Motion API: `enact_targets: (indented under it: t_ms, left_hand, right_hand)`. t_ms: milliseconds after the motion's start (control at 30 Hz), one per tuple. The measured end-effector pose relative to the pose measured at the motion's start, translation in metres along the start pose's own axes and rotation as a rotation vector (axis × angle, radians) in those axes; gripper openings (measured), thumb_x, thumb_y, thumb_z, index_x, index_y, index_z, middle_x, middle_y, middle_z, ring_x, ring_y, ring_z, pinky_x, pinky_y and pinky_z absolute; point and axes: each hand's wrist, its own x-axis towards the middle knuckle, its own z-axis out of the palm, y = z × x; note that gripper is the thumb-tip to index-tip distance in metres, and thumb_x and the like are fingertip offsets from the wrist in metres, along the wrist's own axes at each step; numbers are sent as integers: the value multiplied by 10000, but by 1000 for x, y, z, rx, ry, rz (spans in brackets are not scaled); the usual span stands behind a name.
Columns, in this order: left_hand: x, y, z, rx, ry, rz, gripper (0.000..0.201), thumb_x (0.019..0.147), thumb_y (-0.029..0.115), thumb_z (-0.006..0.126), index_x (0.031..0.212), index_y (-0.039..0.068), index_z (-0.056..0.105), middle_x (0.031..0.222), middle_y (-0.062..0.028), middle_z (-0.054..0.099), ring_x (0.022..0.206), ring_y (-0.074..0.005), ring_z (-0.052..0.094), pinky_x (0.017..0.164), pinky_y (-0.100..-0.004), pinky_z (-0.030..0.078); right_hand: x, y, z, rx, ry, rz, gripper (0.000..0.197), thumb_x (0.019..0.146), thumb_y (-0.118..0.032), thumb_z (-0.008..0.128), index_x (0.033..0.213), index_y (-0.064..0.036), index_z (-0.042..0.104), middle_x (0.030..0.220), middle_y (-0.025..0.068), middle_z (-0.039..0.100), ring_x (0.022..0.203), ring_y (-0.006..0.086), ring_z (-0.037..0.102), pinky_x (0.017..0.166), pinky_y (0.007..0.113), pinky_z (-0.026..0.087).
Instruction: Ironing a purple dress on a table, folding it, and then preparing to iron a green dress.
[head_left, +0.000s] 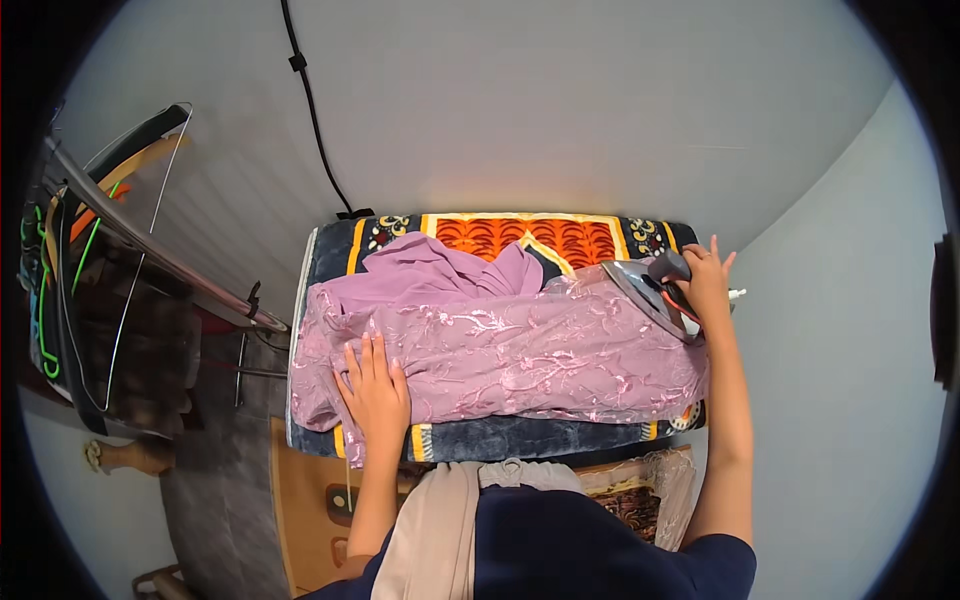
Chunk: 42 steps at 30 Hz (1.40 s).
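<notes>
A mauve lace garment (pixel 520 350) with shiny pink floral embroidery lies lengthwise across a padded surface. Plain mauve cloth (pixel 430 272) bunches up along its far left side. My left hand (pixel 377 388) rests flat on the garment's left part, fingers spread and pointing away from me. At the far right, my right hand (pixel 707 285) grips the handle of a clothes iron (pixel 640 288), with a couple of fingers lifted off it. The iron sits on the garment's right end, its tip toward the far left. The hand hides part of the iron's handle and heel.
A dark blue patterned blanket (pixel 500 438) with orange and yellow panels covers the ironing surface. A rail with several hangers (pixel 85 240) stands at the left. A black cable (pixel 318 130) runs down the grey wall (pixel 600 110) behind. Below lies a brown mat (pixel 300 500).
</notes>
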Motion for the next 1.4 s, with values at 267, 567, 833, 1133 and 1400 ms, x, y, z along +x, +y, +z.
enact_targets:
  t_ms: [267,567,833,1133,1400]
  left_hand:
    - [-1,-1,5,14,0,-2,452,955,253,412,1393,140,434,1449,-53,410,1377,-290,297,1107,-526,178]
    - [0,2,5,39,-14,3,454,956,238,403,1399,140,427,1444,-55,416,1383,-288,291,1110,-524,170]
    - [-1,-1,10,61,19,22,451,955,239,404,1393,136,434,1438,-50,426,1378,-289,302,1108,-524,178]
    - [-1,-2,7,59,23,5,447,950,246,415,1383,135,443,1437,-50,425,1367,-301,314,1102,-535,185]
    - [-1,0,8,44,18,10,447,954,240,401,1387,137,438,1435,-51,427,1374,-293,303,1105,-529,180]
  right_hand:
    - [-41,-32,-47,187,118,-154,339,615,-100,764,914,-53,614,1185,37,591,1350,419,319,1064,697,113]
    - [-76,-106,-46,174,15,-643,385,550,-302,786,802,-83,593,1173,54,581,1324,406,349,1097,644,168]
    - [-71,-96,-35,321,-14,-738,476,657,-511,746,768,-74,595,1246,74,556,1284,423,396,1058,548,331]
    - [-83,-76,-38,302,-103,-703,456,657,-429,762,856,-43,620,1140,101,611,1296,424,392,1057,570,313]
    - [-80,-113,-41,319,-78,-782,459,677,-463,743,847,-52,629,1103,78,637,1313,400,382,1064,620,254]
